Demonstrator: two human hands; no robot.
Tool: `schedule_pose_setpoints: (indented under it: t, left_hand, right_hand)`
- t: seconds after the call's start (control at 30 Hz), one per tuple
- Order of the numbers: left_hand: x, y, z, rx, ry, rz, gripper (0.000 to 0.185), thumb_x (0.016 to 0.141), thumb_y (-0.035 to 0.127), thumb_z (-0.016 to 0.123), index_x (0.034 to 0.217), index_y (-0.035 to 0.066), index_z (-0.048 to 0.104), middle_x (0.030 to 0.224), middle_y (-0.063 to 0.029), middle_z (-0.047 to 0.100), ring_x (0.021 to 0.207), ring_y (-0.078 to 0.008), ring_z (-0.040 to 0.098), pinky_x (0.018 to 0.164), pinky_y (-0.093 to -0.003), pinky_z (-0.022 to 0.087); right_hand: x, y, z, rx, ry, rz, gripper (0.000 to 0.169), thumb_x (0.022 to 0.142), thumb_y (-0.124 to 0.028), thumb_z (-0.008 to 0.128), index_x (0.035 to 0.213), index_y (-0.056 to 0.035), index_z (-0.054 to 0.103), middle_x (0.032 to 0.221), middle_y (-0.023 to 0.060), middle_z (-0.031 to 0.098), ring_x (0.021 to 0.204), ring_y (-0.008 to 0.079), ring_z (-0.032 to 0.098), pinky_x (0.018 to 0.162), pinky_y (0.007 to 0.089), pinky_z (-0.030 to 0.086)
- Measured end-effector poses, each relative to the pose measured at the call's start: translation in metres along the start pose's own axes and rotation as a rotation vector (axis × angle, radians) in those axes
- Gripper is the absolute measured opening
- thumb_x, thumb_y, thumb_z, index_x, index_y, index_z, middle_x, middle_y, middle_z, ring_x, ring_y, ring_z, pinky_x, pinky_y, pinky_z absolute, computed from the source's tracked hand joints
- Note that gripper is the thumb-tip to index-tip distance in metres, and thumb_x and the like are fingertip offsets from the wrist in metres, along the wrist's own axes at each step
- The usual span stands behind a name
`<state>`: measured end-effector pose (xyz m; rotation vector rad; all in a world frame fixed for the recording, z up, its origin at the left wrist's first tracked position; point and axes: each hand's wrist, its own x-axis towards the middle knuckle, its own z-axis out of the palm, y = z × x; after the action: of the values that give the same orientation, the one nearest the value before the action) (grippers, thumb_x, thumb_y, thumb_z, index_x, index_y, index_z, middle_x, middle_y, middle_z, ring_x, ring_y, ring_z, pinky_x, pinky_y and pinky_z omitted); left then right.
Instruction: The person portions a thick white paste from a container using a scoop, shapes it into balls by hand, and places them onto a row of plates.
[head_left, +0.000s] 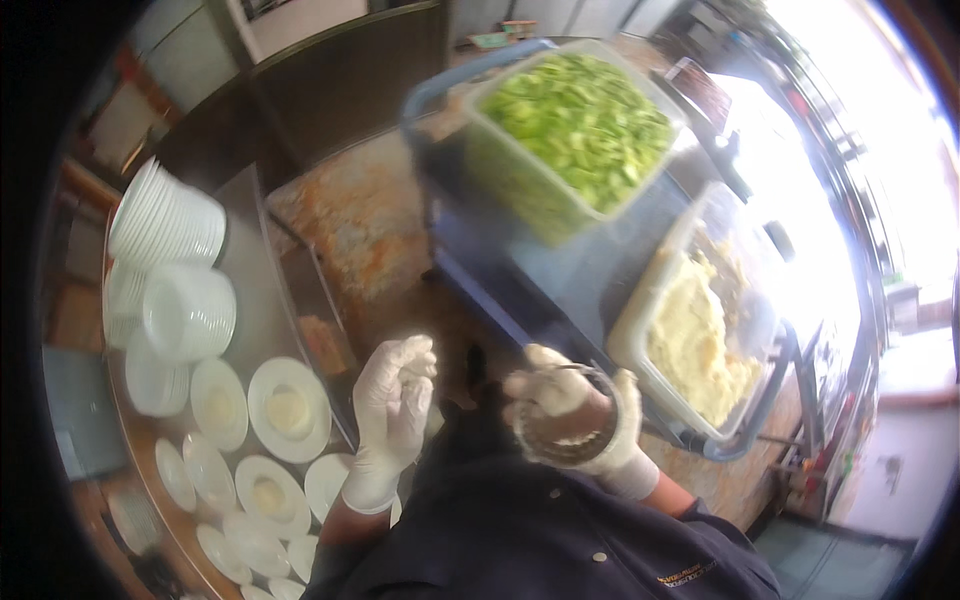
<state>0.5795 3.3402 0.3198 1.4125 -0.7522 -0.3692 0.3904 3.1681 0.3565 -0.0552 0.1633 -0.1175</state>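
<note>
My right hand (619, 442), in a white glove, holds a clear round bowl or cup (568, 427) from below and around its side. My left hand (395, 409), gloved too, is raised to the left of it with the fingers curled; whether something small is between them cannot be told. To the right of the bowl, a plastic tub (636, 337) of pale, mash-like food stands on a blue cart (577, 262). Behind it on the cart is a tub (536, 206) of chopped green vegetable. White plates (321, 409), some with a pale mound in the middle, lie to the left of my left hand.
A metal counter (251, 247) on the left carries tall stacks of white bowls (191, 311) and many plates, some overlapping. Between counter and cart shows a stained floor (360, 217). Beyond the cart, at the right, are bright shelving and a glaring window area.
</note>
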Motion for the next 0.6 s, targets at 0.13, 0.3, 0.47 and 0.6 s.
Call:
schedule_pose_setpoints:
  t: [0.13,0.3,0.47,0.6]
  left_hand:
    - [0.003,0.015,0.051,0.084,-0.226,0.069,0.013,0.104,0.001,0.055,0.11,-0.001,0.067,0.097,-0.0063,0.064,0.08,-0.0104,0.059,0.07,-0.0259,0.05]
    - [0.021,0.03,0.146,0.206,-0.396,0.122,0.011,0.101,-0.003,0.059,0.106,-0.001,0.068,0.092,-0.005,0.066,0.077,-0.0101,0.063,0.069,-0.0252,0.052]
    - [0.047,0.025,0.258,0.293,-0.555,0.16,0.039,0.098,0.003,0.06,0.136,-0.007,0.062,0.128,-0.0198,0.068,0.118,-0.0265,0.069,0.102,-0.0351,0.054]
    - [0.083,0.017,0.342,0.493,-0.632,0.173,0.064,0.104,0.034,0.059,0.145,-0.014,0.05,0.147,-0.0345,0.054,0.14,-0.0459,0.053,0.12,-0.0438,0.039]
  right_hand:
    - [-0.095,-0.041,-0.002,-0.115,-0.086,-0.42,0.095,0.096,-0.064,0.063,0.164,-0.0075,0.03,0.146,0.0278,0.051,0.129,0.0454,0.057,0.094,0.0543,0.06]
    - [-0.208,-0.116,-0.013,-0.274,-0.028,-0.928,0.079,0.102,-0.046,0.061,0.163,-0.0032,0.033,0.138,0.0265,0.052,0.117,0.0396,0.06,0.081,0.0415,0.064]
    - [-0.262,-0.182,-0.049,-0.355,0.292,-1.261,0.093,0.099,-0.066,0.055,0.164,-0.0029,0.033,0.142,0.0242,0.053,0.124,0.0323,0.06,0.089,0.0405,0.06]
    - [-0.246,-0.214,-0.082,-0.481,0.361,-1.309,0.108,0.092,-0.082,0.05,0.161,-0.0011,0.034,0.151,0.017,0.051,0.134,0.0306,0.056,0.111,0.0484,0.052]
